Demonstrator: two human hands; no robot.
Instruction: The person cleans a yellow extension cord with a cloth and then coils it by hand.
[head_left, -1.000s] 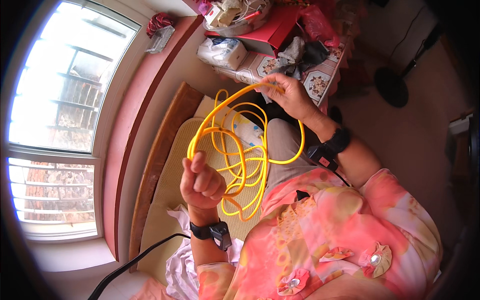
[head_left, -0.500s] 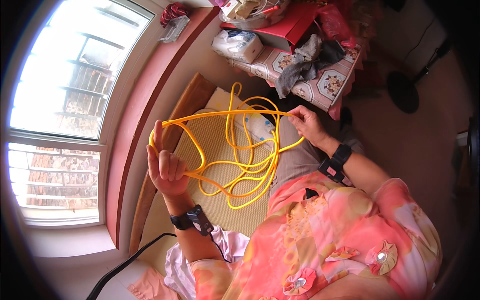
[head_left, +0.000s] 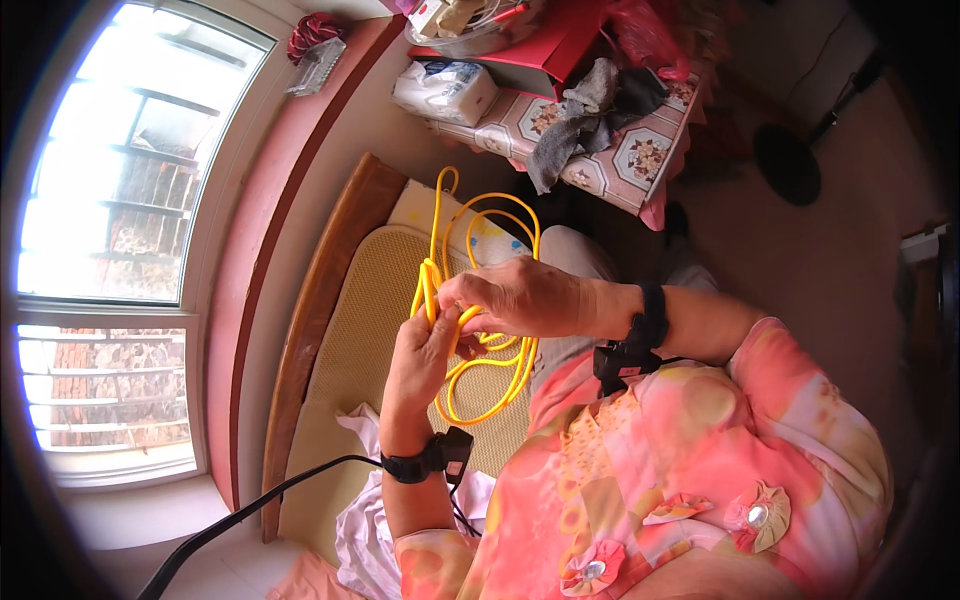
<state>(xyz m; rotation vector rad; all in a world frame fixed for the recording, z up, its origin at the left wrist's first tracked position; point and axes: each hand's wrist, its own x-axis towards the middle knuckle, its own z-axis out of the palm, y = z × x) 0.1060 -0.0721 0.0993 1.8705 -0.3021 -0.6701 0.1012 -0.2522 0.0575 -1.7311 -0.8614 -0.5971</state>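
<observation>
A long yellow cord (head_left: 523, 378) hangs in loose loops over the woven mat, in front of my lap. My left hand (head_left: 422, 350) is closed round a gathered part of it, thumb on top. Against it, my right hand (head_left: 515, 297) pinches the cord with bent fingers. Both hands meet at the bunched strands, and a short doubled loop stands up just beyond the fingertips. Part of the right fingers and the strands between the palms are hidden. Other loops reach past the hands toward the far edge of the mat.
A woven mat (head_left: 370, 325) lies under the cord, with a wooden edge (head_left: 325, 270) along its left. Beyond stands a table with a patterned cloth (head_left: 640, 155), carrying grey cloth (head_left: 575, 125), a tissue pack (head_left: 445, 92) and a red box (head_left: 560, 50). A black cable (head_left: 250, 520) runs at lower left.
My right hand has come left to meet my left hand. The strand once stretched between them is gathered, and my left hand's raised index finger has folded down onto the cord.
</observation>
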